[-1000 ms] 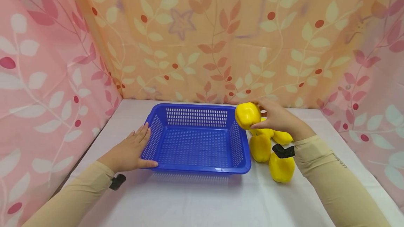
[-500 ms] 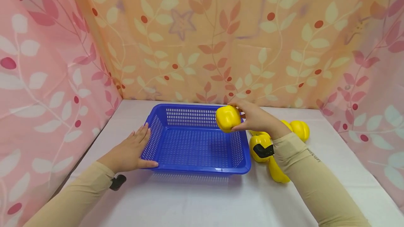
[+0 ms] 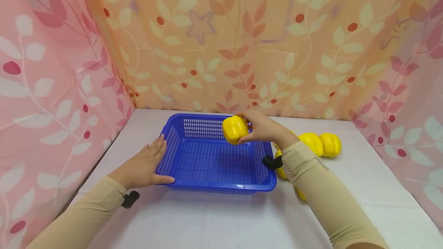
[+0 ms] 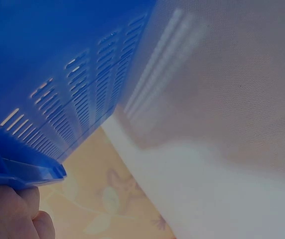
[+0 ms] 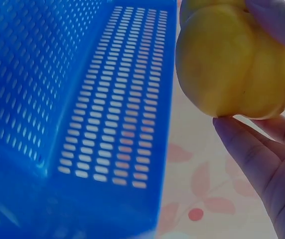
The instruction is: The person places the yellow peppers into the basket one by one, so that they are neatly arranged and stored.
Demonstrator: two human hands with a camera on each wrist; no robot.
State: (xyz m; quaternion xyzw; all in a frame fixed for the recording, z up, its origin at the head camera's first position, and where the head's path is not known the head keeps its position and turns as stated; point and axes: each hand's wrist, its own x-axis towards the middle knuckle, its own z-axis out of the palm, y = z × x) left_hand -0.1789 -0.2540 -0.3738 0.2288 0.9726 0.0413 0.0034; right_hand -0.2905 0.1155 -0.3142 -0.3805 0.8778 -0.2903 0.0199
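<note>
A blue plastic basket (image 3: 221, 186) with slotted walls stands on the white-covered table. My left hand (image 3: 143, 164) rests on its left side, fingers extended along the rim and thumb on the front left corner. In the left wrist view, that hand (image 4: 13, 214) lies against the basket's rim (image 4: 28, 172). My right hand (image 3: 264, 128) grips a yellow bell pepper (image 3: 235, 130) over the right half of the basket, at about the height of the back rim. The right wrist view shows the pepper (image 5: 222, 59) held between thumb and fingers, above the basket wall (image 5: 107, 114).
Several more yellow peppers lie right of the basket, such as one farther back (image 3: 330, 145) and one beside it (image 3: 311, 143); others are partly hidden by the right sleeve (image 3: 322, 187). Leaf-patterned cloth (image 3: 221, 49) hangs behind and at both sides.
My right hand has carried the pepper left, from the basket's right rim to over its inside. The left hand has stayed in place on the basket.
</note>
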